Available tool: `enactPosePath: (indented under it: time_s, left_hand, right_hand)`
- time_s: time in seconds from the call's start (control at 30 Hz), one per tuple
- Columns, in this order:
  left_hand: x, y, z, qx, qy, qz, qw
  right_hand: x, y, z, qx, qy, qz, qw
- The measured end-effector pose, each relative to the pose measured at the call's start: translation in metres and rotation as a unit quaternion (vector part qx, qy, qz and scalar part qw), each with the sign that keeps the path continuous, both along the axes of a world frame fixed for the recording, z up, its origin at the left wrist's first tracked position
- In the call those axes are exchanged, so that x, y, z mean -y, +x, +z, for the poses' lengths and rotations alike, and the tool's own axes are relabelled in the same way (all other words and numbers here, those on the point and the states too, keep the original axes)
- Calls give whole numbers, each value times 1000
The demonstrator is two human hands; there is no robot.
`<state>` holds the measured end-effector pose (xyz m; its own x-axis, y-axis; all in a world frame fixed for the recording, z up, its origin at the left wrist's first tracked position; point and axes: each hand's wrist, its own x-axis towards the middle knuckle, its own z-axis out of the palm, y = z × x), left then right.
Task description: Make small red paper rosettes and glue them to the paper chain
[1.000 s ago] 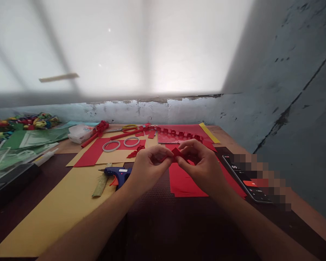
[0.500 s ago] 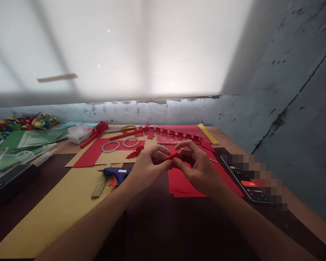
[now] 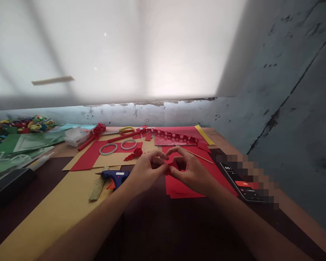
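A small piece of red paper (image 3: pixel 172 166) is pinched between both hands above the table, its shape partly hidden by fingers. My left hand (image 3: pixel 148 170) grips its left side, thumb and fingertips closed. On the other side, my right hand (image 3: pixel 192 171) holds it between thumb and curled fingers. Beneath and behind my right hand lie red paper sheets (image 3: pixel 214 177) and a thin wooden stick (image 3: pixel 199 156). Beside my left hand are a blue glue gun (image 3: pixel 116 175), resting across a flat greenish strip (image 3: pixel 97 190), and a crinkled red paper flower (image 3: pixel 137 153).
Two tape rings (image 3: pixel 108 153) lie on red and tan paper at the left. Farther back are yellow-handled scissors (image 3: pixel 126 129), a chain of red paper loops (image 3: pixel 176 136) and a plastic box (image 3: pixel 77 136). A phone (image 3: pixel 240 183) lies at the right, near the wall (image 3: pixel 293 119).
The red paper has turned between my fingertips and shows less of its flat face. My hands have come slightly closer together and lower. The whole view has shifted a little.
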<state>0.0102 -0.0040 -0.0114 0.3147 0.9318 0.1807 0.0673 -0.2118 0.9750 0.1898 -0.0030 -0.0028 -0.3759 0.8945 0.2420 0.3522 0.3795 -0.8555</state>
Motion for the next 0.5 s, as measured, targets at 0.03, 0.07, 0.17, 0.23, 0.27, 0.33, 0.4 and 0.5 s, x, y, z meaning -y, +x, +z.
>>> enactPosePath:
  time_s: [0.03,0.07,0.17,0.23,0.27,0.33,0.4,0.5]
  left_hand:
    - [0,0,-1,-9,7,2,1000]
    - [0,1,-1,-19,15,5,1000]
    - [1,1,0,-63,62,33,996]
    - [4,1,3,-98,130,64,985]
    - [5,1,4,-116,172,75,976]
    - [9,1,7,-146,245,78,955]
    - [11,2,7,-162,281,74,943]
    - [12,2,6,-169,284,76,941]
  right_hand:
    - [-1,0,0,2,-6,0,1000]
    - [-1,0,-1,0,-11,-1,1000]
    - [-2,-1,-2,-23,-18,-11,1000]
    - [-2,-2,-3,-54,-30,-23,998]
    - [-3,-2,-4,-74,-42,-31,996]
    - [-4,-3,-4,-119,-80,-48,989]
    - [-5,-3,-3,-169,-124,-55,976]
    - [-7,-3,-3,-229,-184,-35,955]
